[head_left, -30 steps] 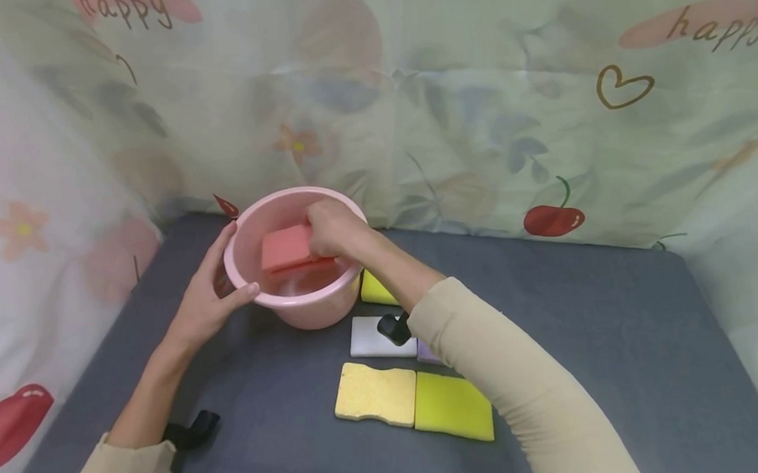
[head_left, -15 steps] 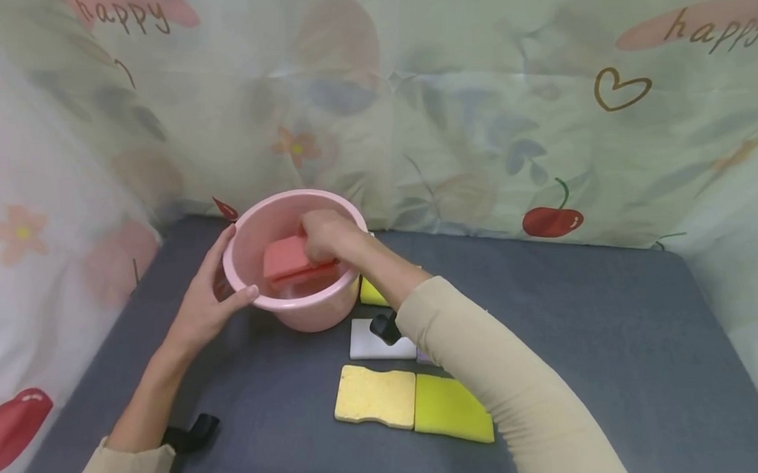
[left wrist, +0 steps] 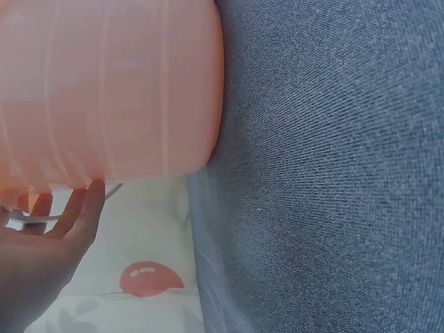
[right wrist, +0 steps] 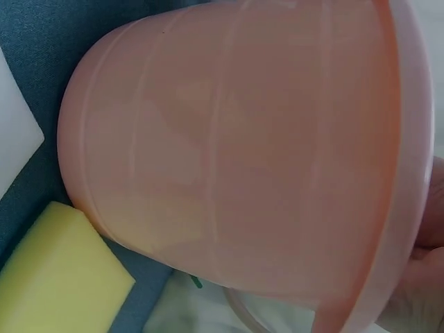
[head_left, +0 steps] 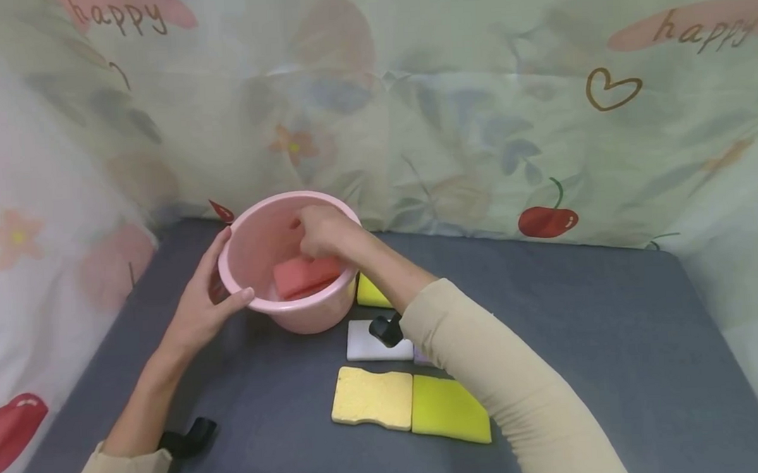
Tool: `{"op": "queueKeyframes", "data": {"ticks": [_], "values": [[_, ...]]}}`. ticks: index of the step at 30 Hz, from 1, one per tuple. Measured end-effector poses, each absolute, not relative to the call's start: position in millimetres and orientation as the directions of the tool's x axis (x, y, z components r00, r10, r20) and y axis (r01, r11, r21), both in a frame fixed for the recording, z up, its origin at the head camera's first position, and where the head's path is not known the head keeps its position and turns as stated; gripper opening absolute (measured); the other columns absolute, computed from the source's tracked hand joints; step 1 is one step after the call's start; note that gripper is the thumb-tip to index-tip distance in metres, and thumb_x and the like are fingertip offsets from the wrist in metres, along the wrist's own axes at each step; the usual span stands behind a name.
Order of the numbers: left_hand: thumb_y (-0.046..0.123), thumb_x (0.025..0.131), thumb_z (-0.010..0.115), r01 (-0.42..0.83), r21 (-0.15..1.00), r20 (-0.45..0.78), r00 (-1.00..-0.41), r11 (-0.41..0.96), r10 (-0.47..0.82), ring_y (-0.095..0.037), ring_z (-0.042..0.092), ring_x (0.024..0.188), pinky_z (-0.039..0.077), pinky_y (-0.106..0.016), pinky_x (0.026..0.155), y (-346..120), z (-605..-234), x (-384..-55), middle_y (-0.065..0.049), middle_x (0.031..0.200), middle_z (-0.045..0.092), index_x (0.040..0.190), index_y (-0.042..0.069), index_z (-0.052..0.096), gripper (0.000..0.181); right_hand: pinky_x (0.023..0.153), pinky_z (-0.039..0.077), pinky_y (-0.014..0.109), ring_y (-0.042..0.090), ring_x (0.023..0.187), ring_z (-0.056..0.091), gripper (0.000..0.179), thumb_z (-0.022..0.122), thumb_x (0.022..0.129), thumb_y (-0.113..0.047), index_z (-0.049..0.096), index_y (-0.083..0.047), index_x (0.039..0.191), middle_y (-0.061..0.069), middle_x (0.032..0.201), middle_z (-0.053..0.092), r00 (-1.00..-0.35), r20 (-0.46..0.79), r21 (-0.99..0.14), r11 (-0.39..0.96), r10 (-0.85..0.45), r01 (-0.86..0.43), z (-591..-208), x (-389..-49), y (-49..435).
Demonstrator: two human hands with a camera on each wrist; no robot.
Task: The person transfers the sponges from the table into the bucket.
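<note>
In the head view a pink bucket (head_left: 313, 317) stands on the dark cloth. My left hand (head_left: 194, 311) holds its left side, thumb at the rim and fingers along the outer wall; the left wrist view shows fingertips touching the bucket wall (left wrist: 125, 90). Inside the bucket my right hand (head_left: 324, 232) pinches a coral-pink sponge (head_left: 292, 277) from above, low near the bottom. The bucket's wall hides part of the sponge, and the right fingertips are hard to see. In the right wrist view the bucket wall (right wrist: 229, 152) covers most of that hand.
Right of the bucket lie a yellow sponge (head_left: 371, 293), a white block (head_left: 374, 340) and a mostly hidden purple one (head_left: 424, 356). Nearer are a pale yellow wavy-edged sponge (head_left: 372, 399) and a lime-green one (head_left: 450, 410). A printed curtain (head_left: 425, 121) hangs behind.
The coral-pink sponge has gone lower and slightly right inside the bucket, with the right hand above it. The left hand keeps its hold on the bucket.
</note>
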State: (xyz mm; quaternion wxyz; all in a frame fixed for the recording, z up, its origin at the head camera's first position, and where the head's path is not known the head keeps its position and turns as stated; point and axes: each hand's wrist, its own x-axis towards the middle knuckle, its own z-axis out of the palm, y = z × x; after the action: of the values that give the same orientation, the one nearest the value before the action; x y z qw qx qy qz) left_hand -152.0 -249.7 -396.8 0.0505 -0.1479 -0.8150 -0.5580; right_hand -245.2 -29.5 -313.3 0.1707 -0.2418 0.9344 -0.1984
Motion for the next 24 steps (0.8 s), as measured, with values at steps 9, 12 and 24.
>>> {"op": "queueKeyframes", "data": {"ticks": [9, 12, 24], "values": [[-0.002, 0.085, 0.07, 0.299, 0.89, 0.247, -0.951, 0.345, 0.186, -0.037, 0.037, 0.136, 0.04, -0.01, 0.095, -249.2, -397.5, -150.5, -0.006, 0.162, 0.023, 0.16, 0.026, 0.019, 0.095, 0.1, 0.045, 0.031, 0.019, 0.126, 0.053, 0.057, 0.076, 0.086, -0.02, 0.057, -0.014, 0.139, 0.007, 0.138, 0.058, -0.816, -0.191, -0.619, 0.712, -0.546, -0.331, -301.2, -238.4, -15.9], [-0.001, 0.085, 0.071, 0.3, 0.887, 0.247, -0.951, 0.352, 0.186, -0.038, 0.036, 0.137, 0.04, -0.01, 0.095, -249.6, -398.1, -151.0, -0.006, 0.163, 0.022, 0.16, 0.026, 0.018, 0.096, 0.101, 0.044, 0.032, 0.02, 0.128, 0.051, 0.059, 0.076, 0.086, -0.019, 0.055, -0.013, 0.141, 0.007, 0.14, 0.055, -0.803, -0.18, -0.656, 0.678, -0.568, -0.332, -297.4, -236.7, -11.6], [0.003, 0.086, 0.072, 0.289, 0.89, 0.234, -0.953, 0.354, 0.19, -0.038, 0.036, 0.138, 0.04, -0.011, 0.095, -248.1, -397.8, -153.3, -0.004, 0.163, 0.022, 0.16, 0.028, 0.017, 0.095, 0.101, 0.045, 0.03, 0.021, 0.125, 0.054, 0.057, 0.076, 0.087, -0.02, 0.055, -0.013, 0.14, 0.004, 0.137, 0.057, -0.759, -0.084, -0.72, 0.566, -0.645, -0.401, -279.3, -222.1, 13.7]]}}
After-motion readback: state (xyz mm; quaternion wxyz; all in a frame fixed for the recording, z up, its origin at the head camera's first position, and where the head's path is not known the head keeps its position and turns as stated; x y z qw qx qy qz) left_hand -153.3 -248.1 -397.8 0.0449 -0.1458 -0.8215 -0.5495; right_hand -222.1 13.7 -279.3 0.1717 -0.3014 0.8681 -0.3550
